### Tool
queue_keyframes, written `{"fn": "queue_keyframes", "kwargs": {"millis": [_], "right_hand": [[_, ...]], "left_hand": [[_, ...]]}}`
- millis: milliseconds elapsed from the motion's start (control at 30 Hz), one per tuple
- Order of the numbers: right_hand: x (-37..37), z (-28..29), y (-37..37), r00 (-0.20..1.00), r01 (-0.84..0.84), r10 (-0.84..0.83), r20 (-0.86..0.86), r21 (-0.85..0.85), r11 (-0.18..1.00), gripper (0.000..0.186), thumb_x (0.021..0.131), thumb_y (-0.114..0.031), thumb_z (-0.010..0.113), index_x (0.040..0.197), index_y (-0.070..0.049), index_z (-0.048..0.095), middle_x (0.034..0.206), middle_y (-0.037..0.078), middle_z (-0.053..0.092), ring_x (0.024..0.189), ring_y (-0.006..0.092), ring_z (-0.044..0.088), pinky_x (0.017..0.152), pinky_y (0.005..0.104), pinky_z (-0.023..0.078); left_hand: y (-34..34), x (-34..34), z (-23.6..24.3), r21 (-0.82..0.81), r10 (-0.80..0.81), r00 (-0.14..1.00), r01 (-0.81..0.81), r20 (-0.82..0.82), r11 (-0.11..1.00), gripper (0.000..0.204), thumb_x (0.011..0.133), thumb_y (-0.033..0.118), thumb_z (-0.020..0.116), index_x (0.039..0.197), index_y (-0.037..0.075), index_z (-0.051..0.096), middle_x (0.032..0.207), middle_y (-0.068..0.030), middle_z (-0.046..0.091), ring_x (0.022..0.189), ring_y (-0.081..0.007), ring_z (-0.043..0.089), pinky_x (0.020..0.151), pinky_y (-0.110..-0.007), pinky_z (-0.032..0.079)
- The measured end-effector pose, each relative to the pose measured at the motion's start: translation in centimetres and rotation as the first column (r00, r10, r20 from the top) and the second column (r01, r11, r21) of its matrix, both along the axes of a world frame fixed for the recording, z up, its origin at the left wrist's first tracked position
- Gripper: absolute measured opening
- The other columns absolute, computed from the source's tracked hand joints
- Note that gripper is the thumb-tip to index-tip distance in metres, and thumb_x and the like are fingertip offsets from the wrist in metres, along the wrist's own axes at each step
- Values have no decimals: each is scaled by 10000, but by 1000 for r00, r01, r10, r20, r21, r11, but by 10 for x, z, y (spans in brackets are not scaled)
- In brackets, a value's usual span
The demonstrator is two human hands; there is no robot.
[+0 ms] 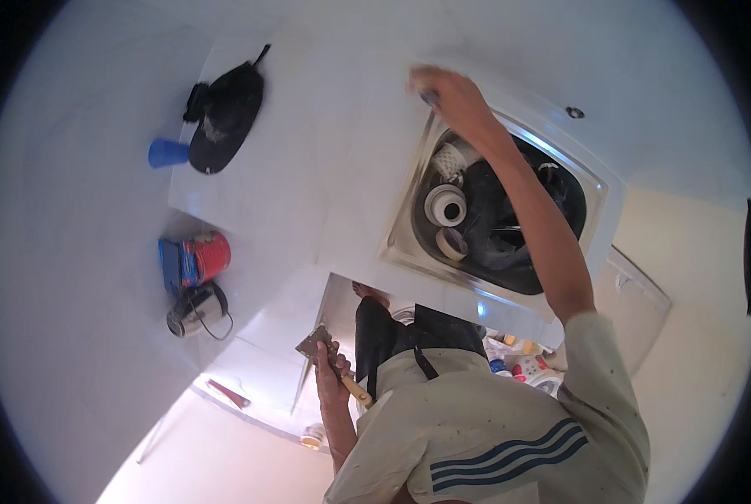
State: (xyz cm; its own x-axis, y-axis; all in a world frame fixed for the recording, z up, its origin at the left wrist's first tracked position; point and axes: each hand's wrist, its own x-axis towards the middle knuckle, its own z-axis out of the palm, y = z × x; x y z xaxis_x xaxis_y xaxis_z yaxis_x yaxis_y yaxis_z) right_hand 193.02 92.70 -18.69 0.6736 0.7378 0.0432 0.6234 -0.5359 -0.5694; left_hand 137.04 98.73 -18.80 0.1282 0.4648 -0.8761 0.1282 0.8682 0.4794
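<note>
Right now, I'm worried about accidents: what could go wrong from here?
The scraper in the left hand might snag the shirt, since its handle ends close to it. The right forearm stretches over the sink; if it dropped, it could knock the round white piece there.

You hold a scraper (313,340) low in the frame, left of centre: smeared brownish blade toward the upper left, yellowish handle (358,391) slanting lower right. At upper centre, your grip mostly hides a blurred grey item (430,97).

Cup (165,153) beside cap (231,118) (sink (402,242) rightward)
</note>
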Motion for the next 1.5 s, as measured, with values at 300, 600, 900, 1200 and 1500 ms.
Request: {"fn": "queue_keyframes", "kwargs": {"millis": [300, 600, 900, 1200, 1500], "right_hand": [[-113, -46, 64, 699, -496, 543, -466, 232, 837, 188, 907, -73, 720, 1093, -76, 748, 1271, 108, 764, 1270, 278, 683, 1127, 425, 497], [-254, -127, 31, 803, -584, 596, -20, 179, 792, 271, 1015, -182, 590, 1220, -64, 722, 1411, 119, 696, 1280, 254, 667, 1188, 464, 411], [-103, -116, 94, 949, -279, 266, 170, 54, 959, 296, 980, -122, 587, 1236, -30, 703, 1334, 154, 701, 1177, 242, 686, 1096, 402, 489], [-295, -54, 67, 782, -166, 385, -491, 431, 887, 388, 879, 50, 629, 1201, -140, 733, 1279, 155, 720, 1205, 332, 683, 1046, 394, 543], [-375, -43, -33, 545, -449, 595, -591, 393, 802, 167, 839, -21, 658, 996, -51, 707, 1141, 100, 751, 1083, 281, 718, 950, 391, 541]], "left_hand": [[-44, -72, 7, 141, 340, 925, -318, -172, 938, 395, 1067, 489, 664, 1068, 94, 676, 741, 29, 572, 568, -69, 479, 468, -229, 345], [-67, -113, -25, 80, 399, 906, -392, -140, 917, 350, 1066, 431, 685, 1119, 86, 667, 850, 2, 616, 574, -56, 496, 463, -226, 371], [-67, -106, 3, 163, 338, 917, -307, -214, 938, 414, 1043, 527, 682, 1070, 113, 693, 642, 41, 516, 512, -66, 453, 459, -240, 337], [-63, -115, 12, 201, 316, 935, -282, -163, 938, 419, 1040, 503, 696, 1052, 85, 677, 652, 21, 530, 526, -72, 473, 472, -238, 356], [-51, -150, -5, 215, 249, 962, -221, -114, 951, 406, 1045, 473, 703, 1048, 69, 675, 649, 15, 530, 528, -79, 481, 479, -246, 375]]}}
